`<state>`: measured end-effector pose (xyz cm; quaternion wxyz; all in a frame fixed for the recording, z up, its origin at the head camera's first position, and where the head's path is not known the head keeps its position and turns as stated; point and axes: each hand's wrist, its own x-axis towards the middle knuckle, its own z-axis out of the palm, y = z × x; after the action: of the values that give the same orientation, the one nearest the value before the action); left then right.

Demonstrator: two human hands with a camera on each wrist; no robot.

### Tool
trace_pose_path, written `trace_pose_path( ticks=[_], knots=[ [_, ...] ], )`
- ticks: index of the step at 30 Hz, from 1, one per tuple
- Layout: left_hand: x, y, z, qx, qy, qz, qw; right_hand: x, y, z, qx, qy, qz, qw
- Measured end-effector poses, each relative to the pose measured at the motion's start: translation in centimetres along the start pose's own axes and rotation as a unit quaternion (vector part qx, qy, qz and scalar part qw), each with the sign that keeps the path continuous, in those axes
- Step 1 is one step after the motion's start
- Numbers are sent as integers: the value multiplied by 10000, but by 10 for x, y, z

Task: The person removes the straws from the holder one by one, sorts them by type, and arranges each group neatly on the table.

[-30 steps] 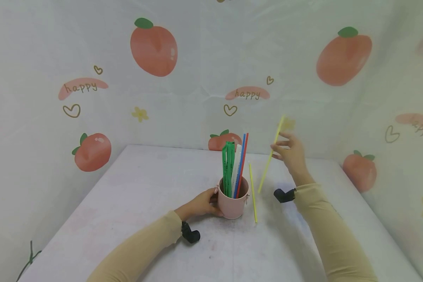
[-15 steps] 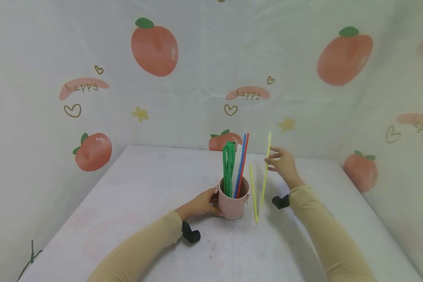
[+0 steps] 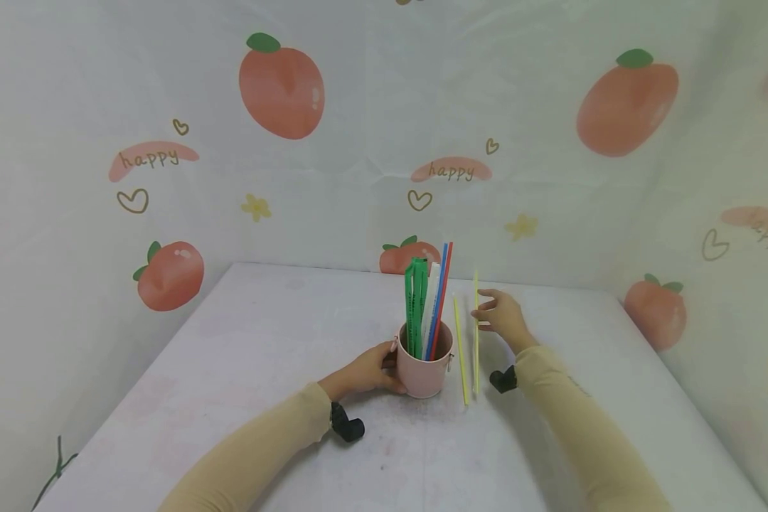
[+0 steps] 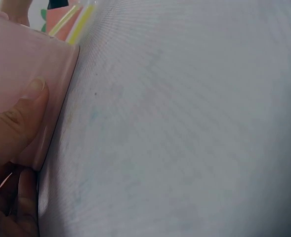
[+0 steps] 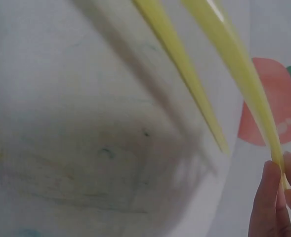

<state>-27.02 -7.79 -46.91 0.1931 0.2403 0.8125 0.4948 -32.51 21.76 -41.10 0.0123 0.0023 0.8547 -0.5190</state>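
My left hand [image 3: 363,370] holds the side of a small pink bucket [image 3: 420,379], its thumb pressed on the wall near the base in the left wrist view. Upright in the bucket stand several green straws [image 3: 415,306], white ones [image 3: 430,302], a blue straw [image 3: 439,291] and a red straw [image 3: 445,284]. To the right, my right hand [image 3: 504,318] pinches a thin yellow straw [image 5: 244,81] between thumb and fingertips near its far end. A second yellow straw [image 3: 461,352] lies on the table between the bucket and the held one, almost parallel to it.
The pale table [image 3: 281,313] ends at a curtain [image 3: 358,142] printed with peaches and "happy" labels, behind and at the sides. Black wrist cameras sit on the left sleeve [image 3: 262,448] and the right sleeve [image 3: 589,427].
My right hand has come down and to the left with the yellow straw, which has turned from slanted to nearly in line with the lying one. The left hand and bucket stay put.
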Motion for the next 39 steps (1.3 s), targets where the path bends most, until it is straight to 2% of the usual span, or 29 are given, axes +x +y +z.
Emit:
trace_pose_path(
  ticks=[7, 18, 23, 26, 39],
  knots=[
    [0, -1, 0, -27, -17, 161, 9999, 2, 6, 9, -46, -84, 321, 9994],
    [0, -1, 0, -53, -52, 158, 9998, 4, 12, 18, -309, -184, 586, 9976],
    [-1, 0, 0, -54, -37, 93, 9999, 9, 17, 21, -620, -217, 697, 9954],
    [-1, 0, -1, -24, -36, 112, 9999, 11, 20, 23, -864, -248, 713, 9934],
    [0, 1, 0, -1, -45, 174, 9998, 8, 17, 25, -1313, -233, 655, 9889]
  ],
)
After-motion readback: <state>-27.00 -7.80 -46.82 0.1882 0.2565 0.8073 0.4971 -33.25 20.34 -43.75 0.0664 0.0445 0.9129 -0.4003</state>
